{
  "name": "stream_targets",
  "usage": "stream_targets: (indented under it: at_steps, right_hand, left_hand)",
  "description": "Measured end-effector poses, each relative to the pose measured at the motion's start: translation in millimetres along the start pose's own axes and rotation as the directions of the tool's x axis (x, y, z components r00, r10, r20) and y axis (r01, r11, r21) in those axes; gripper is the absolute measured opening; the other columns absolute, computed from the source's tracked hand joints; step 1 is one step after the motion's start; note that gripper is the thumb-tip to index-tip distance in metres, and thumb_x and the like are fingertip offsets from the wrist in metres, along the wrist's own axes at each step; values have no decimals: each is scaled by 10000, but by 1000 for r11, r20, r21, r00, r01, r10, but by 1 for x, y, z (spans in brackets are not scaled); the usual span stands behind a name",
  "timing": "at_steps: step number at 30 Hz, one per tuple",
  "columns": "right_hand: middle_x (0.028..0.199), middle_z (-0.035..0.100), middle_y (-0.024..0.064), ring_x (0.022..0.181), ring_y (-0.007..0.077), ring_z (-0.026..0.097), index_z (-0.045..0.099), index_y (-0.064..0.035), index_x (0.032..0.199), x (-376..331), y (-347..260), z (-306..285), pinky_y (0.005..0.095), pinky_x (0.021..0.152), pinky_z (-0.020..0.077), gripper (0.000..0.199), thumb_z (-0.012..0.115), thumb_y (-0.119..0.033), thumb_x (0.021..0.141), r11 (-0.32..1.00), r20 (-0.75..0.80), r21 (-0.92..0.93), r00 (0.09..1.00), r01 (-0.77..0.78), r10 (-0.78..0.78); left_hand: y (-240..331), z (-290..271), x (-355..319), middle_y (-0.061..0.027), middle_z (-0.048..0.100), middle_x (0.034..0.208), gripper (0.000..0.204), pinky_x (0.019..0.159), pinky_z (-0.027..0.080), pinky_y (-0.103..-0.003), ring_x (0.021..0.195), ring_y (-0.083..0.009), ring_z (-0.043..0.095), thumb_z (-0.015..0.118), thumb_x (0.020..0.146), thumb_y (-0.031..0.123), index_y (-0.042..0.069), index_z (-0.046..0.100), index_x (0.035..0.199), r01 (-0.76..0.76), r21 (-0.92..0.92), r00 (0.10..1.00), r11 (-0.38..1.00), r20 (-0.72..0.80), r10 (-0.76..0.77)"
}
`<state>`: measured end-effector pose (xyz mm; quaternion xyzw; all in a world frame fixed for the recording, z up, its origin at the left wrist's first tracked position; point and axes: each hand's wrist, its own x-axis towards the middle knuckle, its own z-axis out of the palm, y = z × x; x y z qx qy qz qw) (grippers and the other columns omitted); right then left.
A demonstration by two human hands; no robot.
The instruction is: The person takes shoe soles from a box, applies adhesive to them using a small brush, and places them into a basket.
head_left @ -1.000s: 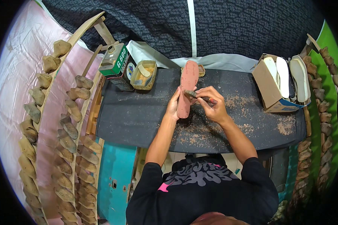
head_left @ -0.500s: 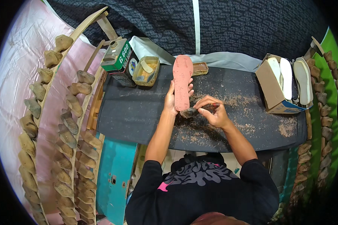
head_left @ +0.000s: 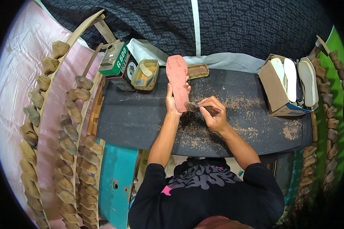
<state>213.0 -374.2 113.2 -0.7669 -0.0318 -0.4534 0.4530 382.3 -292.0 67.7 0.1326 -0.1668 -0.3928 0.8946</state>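
Note:
My left hand [head_left: 172, 100] holds a long reddish-pink shoe sole [head_left: 178, 78] upright by its lower part over the dark worktable [head_left: 137, 114]. My right hand [head_left: 214, 113] grips a small brush [head_left: 200, 107] with a red handle. Its bristles touch the lower right edge of the sole. Brown shavings [head_left: 202, 133] lie scattered on the table under and around both hands.
A green glue can [head_left: 112, 60], a yellowish tub of glue [head_left: 145, 74] and a shallow brown tray [head_left: 198, 71] stand at the table's back. A cardboard box with pale soles [head_left: 290, 86] sits right. Racks of wooden shoe lasts [head_left: 68, 133] line both sides.
The sole has been lifted from lying flat on the table to standing upright in my left hand. My right hand moved with the brush down to its lower edge.

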Motion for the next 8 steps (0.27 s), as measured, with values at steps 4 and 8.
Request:
stream_targets:
  at_steps: [4, 8]
  right_hand:
    - [865, 639, 127, 809, 226, 646, 639, 9, 869, -3, 10, -17, 334, 739, 502, 42, 652, 24, 832, 992, 85, 79, 992, -101, 94]
    - [929, 658, 116, 830, 207, 639, 665, -5, 877, -2, 23, -32, 331, 779, 505, 33, 650, -34, 873, 939, -35, 256, 969, -229, 246]
  left_hand:
    - [-8, -4, 5, -212, 484, 1409, 598, 945, 531, -382, 1059, -240, 601, 349, 1050, 448, 27, 326, 1474, -3, 10, 1000, 1000, -20, 3]
    - [-12, -9, 12, -209, 474, 1421, 600, 944, 530, -380, 1064, -244, 599, 349, 1048, 452, 36, 321, 1480, -20, 64, 1000, 998, 2, 20]
